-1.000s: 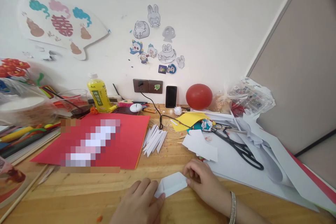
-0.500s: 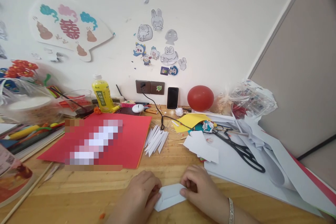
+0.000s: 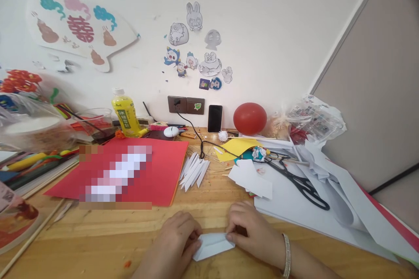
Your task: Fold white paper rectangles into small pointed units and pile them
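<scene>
A small folded piece of white paper (image 3: 213,248) lies low over the wooden table at the front middle, between my two hands. My left hand (image 3: 180,237) pinches its left end between thumb and fingers. At the other end, my right hand (image 3: 244,229) grips the upper right corner with thumb and forefinger; a bracelet circles that wrist. Creases run along the paper, and its right tip shows below my right thumb. Farther back lies a bunch of folded white paper strips (image 3: 194,171). Several loose white paper pieces (image 3: 250,178) rest right of them.
Red paper sheets (image 3: 166,170) lie at left, near a yellow drink bottle (image 3: 126,113). Black-handled scissors (image 3: 297,181) rest on white sheets at right. Along the wall stand a phone (image 3: 215,118) and a red balloon (image 3: 250,118). A paper cup (image 3: 15,218) is at far left.
My right thumb and fingers have shifted slightly along the paper's right end, and the top flap looks flatter. My left hand keeps its pinch. The whole view has tilted a little.
</scene>
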`<state>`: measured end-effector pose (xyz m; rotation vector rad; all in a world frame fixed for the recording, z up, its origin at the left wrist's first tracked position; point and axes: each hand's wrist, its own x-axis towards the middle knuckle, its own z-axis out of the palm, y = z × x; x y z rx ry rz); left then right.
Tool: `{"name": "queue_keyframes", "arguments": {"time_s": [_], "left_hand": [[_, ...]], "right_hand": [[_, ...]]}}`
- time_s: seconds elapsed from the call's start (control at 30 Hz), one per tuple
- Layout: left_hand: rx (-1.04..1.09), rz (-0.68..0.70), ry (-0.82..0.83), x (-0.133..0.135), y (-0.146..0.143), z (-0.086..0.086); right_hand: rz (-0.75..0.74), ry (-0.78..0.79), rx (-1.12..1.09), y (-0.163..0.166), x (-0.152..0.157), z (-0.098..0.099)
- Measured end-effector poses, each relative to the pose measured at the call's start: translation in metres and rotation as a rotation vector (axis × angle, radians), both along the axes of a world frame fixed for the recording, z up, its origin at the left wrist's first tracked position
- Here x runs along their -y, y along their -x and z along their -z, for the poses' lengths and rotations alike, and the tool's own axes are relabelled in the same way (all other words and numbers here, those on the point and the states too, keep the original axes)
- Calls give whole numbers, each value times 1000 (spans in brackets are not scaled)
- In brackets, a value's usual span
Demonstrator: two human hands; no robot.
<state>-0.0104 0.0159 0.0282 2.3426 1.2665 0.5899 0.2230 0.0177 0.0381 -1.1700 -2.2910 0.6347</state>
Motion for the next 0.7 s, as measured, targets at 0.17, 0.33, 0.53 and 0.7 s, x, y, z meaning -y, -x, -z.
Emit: {"name": "queue_keyframes", "arguments": {"time_s": [0.17, 0.33, 0.53, 0.7], "left_hand": [[27, 122, -200, 3, 1, -6], [-90, 238, -488, 1, 3, -4], [-190, 304, -632, 0, 2, -7], [-292, 324, -567, 5, 4, -10]], "right_hand": [[-96, -198, 96, -5, -1, 3], [-177, -418, 239, -7, -3, 3], [-253, -674, 391, -5, -3, -4], [-245, -715, 465, -4, 3, -13]]}}
